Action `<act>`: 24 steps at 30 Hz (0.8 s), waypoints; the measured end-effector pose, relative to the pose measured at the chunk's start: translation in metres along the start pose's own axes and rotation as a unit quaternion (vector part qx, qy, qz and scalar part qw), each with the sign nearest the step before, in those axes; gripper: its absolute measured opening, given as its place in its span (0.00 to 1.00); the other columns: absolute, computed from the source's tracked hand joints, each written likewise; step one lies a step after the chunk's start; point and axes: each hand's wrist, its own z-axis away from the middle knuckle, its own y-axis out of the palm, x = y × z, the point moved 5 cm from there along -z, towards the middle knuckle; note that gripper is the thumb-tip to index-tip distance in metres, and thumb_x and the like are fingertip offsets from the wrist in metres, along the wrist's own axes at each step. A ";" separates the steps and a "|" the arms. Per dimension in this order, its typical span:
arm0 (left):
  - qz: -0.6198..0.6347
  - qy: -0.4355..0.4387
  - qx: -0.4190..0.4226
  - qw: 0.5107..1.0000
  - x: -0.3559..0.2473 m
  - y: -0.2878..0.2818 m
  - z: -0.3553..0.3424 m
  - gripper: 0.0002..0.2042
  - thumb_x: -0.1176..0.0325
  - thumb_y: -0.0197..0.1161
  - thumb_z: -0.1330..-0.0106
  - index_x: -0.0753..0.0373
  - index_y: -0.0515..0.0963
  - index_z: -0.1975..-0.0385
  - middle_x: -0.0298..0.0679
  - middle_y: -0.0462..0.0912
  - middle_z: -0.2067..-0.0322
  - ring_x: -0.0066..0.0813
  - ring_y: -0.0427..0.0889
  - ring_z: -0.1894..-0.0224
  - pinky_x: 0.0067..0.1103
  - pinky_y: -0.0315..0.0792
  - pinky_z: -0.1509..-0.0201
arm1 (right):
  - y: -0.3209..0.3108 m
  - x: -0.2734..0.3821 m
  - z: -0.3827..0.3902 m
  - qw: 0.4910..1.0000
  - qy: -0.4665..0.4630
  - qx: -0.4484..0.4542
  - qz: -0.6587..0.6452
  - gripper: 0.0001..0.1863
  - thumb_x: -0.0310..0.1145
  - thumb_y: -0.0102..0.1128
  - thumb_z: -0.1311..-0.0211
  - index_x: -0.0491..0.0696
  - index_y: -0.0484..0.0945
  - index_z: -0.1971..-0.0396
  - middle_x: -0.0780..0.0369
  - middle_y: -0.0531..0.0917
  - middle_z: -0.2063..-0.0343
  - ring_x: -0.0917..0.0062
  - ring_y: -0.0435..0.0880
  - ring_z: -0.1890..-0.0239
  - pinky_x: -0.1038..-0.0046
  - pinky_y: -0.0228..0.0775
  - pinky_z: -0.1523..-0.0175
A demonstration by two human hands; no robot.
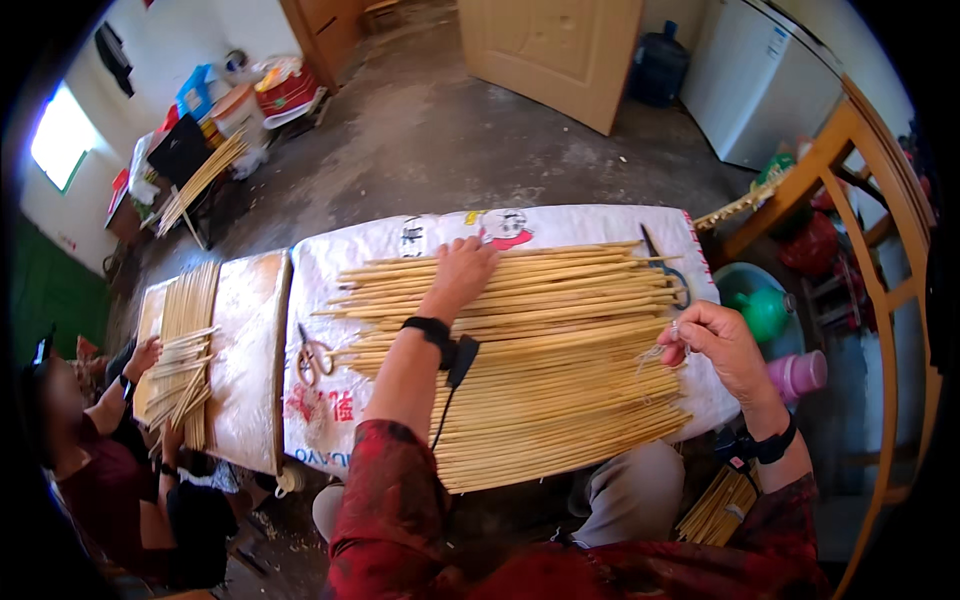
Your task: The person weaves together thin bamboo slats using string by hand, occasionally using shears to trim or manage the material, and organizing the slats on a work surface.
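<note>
Wearer's two hands [467, 272] [715, 348], many sticks [560, 400], two scissors [309, 351], one blue jug [659, 68]

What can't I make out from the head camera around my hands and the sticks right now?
All in the head view:
- Thread at the right hand: too fine to follow across the sticks.
- Underside of the left hand: hidden by its own back.
- Left ends of the lower sticks: partly hidden by the left forearm and red sleeve.
- Foot of the wooden frame: cut off by the lower edge.
</note>
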 end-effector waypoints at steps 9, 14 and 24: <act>-0.037 0.036 -0.005 0.999 0.019 -0.008 -0.003 0.17 0.56 0.48 0.35 0.58 0.74 0.55 0.40 0.75 0.53 0.39 0.74 0.51 0.48 0.60 0.47 | 0.021 0.020 -0.006 0.999 -0.025 0.012 0.019 0.09 0.30 0.50 0.36 0.40 0.74 0.69 0.60 0.80 0.71 0.81 0.80 0.72 0.81 0.72 0.65; 0.209 -0.045 0.013 0.977 0.000 -0.069 0.023 0.15 0.64 0.52 0.35 0.61 0.73 0.52 0.39 0.75 0.51 0.33 0.73 0.48 0.34 0.68 0.50 | 0.042 0.040 0.002 0.998 -0.049 0.033 0.031 0.09 0.30 0.50 0.36 0.40 0.74 0.69 0.61 0.80 0.70 0.81 0.81 0.70 0.81 0.72 0.65; 0.722 0.012 0.127 0.680 -0.116 -0.249 0.171 0.18 0.64 0.57 0.36 0.64 0.69 0.48 0.33 0.76 0.69 0.16 0.74 0.69 0.14 0.69 0.68 | 0.162 0.107 0.004 0.978 -0.078 0.187 -0.055 0.09 0.32 0.51 0.36 0.42 0.74 0.69 0.63 0.79 0.76 0.83 0.79 0.80 0.86 0.67 0.78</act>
